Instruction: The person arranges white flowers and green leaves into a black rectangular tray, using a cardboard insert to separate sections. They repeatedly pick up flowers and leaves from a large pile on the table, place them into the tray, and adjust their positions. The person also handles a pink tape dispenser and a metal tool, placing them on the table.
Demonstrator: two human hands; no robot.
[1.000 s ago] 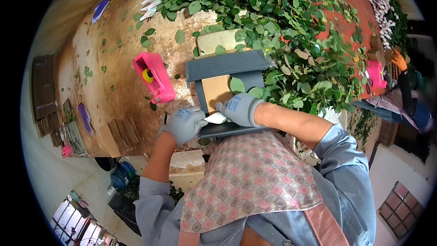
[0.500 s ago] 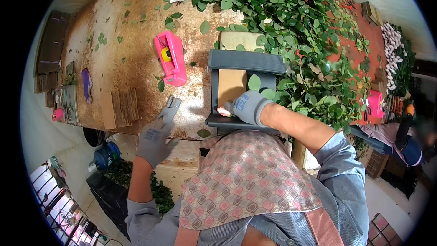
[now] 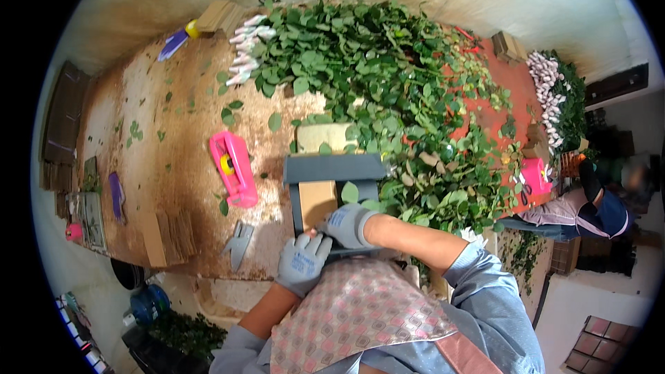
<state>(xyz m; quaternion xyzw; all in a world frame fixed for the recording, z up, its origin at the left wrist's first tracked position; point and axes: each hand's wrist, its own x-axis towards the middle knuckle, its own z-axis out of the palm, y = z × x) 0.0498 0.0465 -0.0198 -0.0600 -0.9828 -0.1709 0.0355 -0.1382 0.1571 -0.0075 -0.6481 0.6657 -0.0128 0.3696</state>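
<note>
At the near end of the dark grey stand, the left hand and right hand sit close together, fingers bent beside a small pinkish item; whether either clamps it cannot be told. Cardboard lies just beyond.

The left hand and right hand, low in the frame's centre, wear light grey gloves with blue print. Nearby, the stand is dark slate grey, its cardboard piece plain tan. At bottom centre, the apron carries rows of rounded diamonds — pink, grey and cream — with a dusty-pink strap; the sleeve at lower right is pale blue. Left of centre, the tape dispenser is hot pink, its roll yellow. Upper-centre leaves are green — the tabletop is mottled brown at left.
</note>
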